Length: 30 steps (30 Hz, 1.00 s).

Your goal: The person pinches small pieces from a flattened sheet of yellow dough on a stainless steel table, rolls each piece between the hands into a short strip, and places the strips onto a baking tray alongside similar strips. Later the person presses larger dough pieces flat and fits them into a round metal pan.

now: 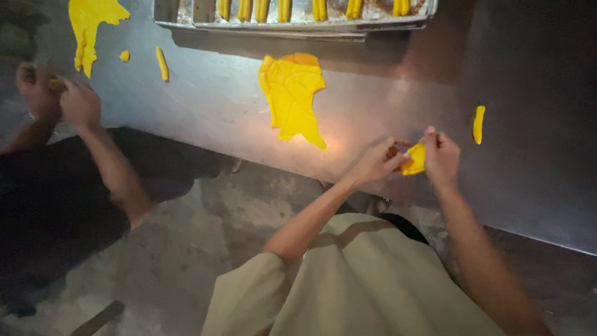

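Bench [385, 93]: grey metal surface, the landmark for every entry below; you sit at its near edge on a concrete floor.

Tray [292, 23]: metal, at the bench's far edge, holding a row of yellow rolled pieces [283, 9].

Large dough sheet [292, 96]: yellow, thin, ragged-edged, lying flat mid-bench, just short of the tray.

Second dough sheet [90, 28]: yellow, at the bench's far left corner, in front of the co-worker.

Co-worker's hands [59, 96]: pressed together over the bench's left end; what they hold is too blurred to tell.

Your left hand [379, 158]: over the bench's near edge, fingers closed on one side of the small dough piece.

Your right hand [441, 155]: beside the left, fingers pinched on the other side of the same piece.

Small dough piece [415, 159]: yellow, folded, held between both your hands just above the near edge; something darker seems tucked inside, unclear.

Loose rolled pieces: one on the bench's right part [478, 124], one on its left part [162, 63], with a scrap [125, 56] beside it.

Risk, as judged: the dough looks thin and soft, so a hard pinch could tear it; you hold it at the edge, so a slip could drop it onto the floor.
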### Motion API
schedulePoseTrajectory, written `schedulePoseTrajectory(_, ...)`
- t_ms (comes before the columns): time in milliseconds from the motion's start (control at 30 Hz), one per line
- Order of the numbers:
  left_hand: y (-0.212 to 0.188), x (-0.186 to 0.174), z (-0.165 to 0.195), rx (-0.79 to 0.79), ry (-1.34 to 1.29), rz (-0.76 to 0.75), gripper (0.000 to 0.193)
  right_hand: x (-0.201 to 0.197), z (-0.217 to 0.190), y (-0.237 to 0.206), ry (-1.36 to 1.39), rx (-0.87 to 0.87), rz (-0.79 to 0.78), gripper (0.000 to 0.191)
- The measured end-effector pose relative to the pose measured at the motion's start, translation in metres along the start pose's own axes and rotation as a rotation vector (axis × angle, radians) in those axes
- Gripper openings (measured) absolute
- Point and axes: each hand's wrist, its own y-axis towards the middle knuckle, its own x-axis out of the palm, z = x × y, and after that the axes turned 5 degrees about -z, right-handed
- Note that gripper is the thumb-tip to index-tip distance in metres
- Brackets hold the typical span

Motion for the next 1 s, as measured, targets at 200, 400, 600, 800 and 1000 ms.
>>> schedulePoseTrajectory(200,-0.019,-0.056,-0.017,0.053,0.304,0.047,0.048,-0.029,0.028,0.042,-0.584,-0.419,0.145,0.024)
schedulePoseTrajectory(400,-0.063,-0.159,-0.025,-0.008,0.380,0.509,0.031,0.018,-0.004,0.052,-0.541,-0.559,0.004,0.020)
schedulePoseTrajectory(600,-0.076,-0.257,0.006,-0.053,0.098,0.843,0.028,0.138,-0.092,0.103,-0.236,-0.570,-0.296,0.029)
schedulePoseTrajectory(800,-0.052,-0.307,0.012,0.119,0.502,0.816,0.023,0.244,-0.159,0.166,-0.555,-0.591,-0.193,0.044)
schedulePoseTrajectory(1000,-0.018,-0.311,-0.005,0.174,0.589,0.674,0.025,0.263,-0.169,0.198,-0.498,-0.426,-0.566,0.045)
